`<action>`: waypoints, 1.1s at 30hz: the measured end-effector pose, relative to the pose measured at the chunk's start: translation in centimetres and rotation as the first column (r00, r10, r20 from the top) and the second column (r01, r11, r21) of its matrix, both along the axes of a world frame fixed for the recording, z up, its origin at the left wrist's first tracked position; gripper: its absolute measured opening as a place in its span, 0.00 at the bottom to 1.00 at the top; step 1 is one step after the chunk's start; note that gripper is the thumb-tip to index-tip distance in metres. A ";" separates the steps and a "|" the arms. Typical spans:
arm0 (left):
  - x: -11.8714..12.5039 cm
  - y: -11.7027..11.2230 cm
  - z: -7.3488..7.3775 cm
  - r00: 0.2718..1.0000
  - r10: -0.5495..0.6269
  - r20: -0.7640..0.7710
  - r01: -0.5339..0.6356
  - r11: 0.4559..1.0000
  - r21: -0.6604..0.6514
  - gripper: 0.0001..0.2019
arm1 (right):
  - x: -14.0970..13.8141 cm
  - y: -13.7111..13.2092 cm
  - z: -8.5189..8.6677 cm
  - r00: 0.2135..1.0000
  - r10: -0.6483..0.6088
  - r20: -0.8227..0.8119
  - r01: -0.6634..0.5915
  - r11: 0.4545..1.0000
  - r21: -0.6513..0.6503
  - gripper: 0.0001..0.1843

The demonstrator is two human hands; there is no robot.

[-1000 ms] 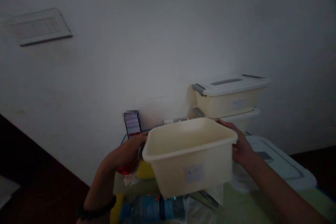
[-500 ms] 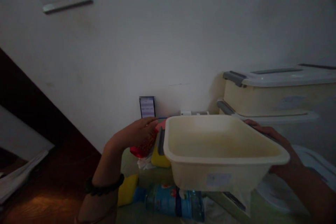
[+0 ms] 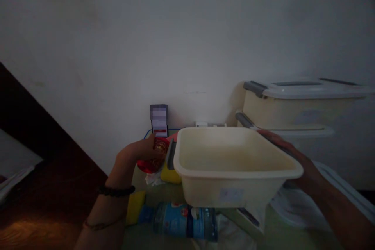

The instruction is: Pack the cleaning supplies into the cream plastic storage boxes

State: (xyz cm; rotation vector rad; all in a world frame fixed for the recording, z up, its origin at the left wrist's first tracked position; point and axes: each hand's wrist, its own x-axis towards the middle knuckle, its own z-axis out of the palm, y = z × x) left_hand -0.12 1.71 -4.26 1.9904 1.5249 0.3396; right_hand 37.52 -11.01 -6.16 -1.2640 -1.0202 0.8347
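A cream plastic storage bin (image 3: 231,191) without a lid is in front of me, its inside facing up and showing nothing in it. My right hand (image 3: 281,144) grips its right side, with the fingers over the grey handle there. My left hand (image 3: 143,148) is at a shiny red packet (image 3: 150,164), left of the bin's grey left handle (image 3: 171,154). Its fingers are bent onto the packet and partly hidden. A plastic bottle with a blue label (image 3: 184,220) lies on its side below the bin.
Lidded storage bins (image 3: 293,105) are stacked at the right by the wall. A phone (image 3: 159,121) stands upright behind my left hand. Yellow pieces (image 3: 135,205) and a white cloth (image 3: 234,234) lie on the greenish tabletop (image 3: 158,193). A loose translucent lid (image 3: 299,211) is at the right.
My left hand has come down from beside the bin's left handle onto the red packet. My right hand keeps its hold on the bin. The view has shifted slightly.
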 end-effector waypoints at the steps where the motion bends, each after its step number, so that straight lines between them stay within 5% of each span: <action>1: 0.0 0.0 -0.1 1.000 0.013 -0.023 -0.013 1.000 -0.025 0.46 | 0.0 -0.1 0.3 1.000 0.001 0.026 -0.001 1.000 0.004 0.16; 6: 0.4 -1.1 1.6 0.996 0.057 -0.070 -0.065 0.990 -0.125 0.51 | 0.9 -0.7 0.9 0.969 0.096 0.229 -0.076 0.992 -0.096 0.22; 11: 1.0 -2.5 4.2 0.969 0.121 0.217 -0.128 0.992 0.020 0.52 | 2.2 -1.1 1.5 0.889 0.078 0.452 -0.037 0.994 -0.101 0.19; 18: 2.2 -3.2 5.2 0.848 -0.182 0.497 -0.038 0.916 0.399 0.55 | 2.6 -1.8 2.4 0.901 0.024 0.434 -0.043 0.998 0.036 0.14; 24: 3.5 -4.6 6.4 0.785 -0.349 0.512 -0.106 0.739 0.666 0.51 | 1.2 -0.3 5.1 0.719 -0.103 0.688 0.007 0.990 0.141 0.12; 29: 4.5 -6.3 7.1 0.683 -0.435 0.587 -0.114 0.730 0.674 0.49 | -2.7 -0.9 10.1 0.588 0.200 0.783 -0.237 0.969 -0.070 0.25; 31: 5.2 -7.0 7.1 0.684 -0.477 0.552 -0.098 0.689 0.718 0.49 | -4.4 -1.7 11.1 0.533 0.318 0.784 -0.350 0.926 -0.138 0.26; 33: 5.9 -7.6 7.1 0.701 -0.520 0.488 -0.057 0.641 0.766 0.49 | -5.7 -2.4 11.2 0.570 0.325 0.755 -0.397 0.913 -0.092 0.28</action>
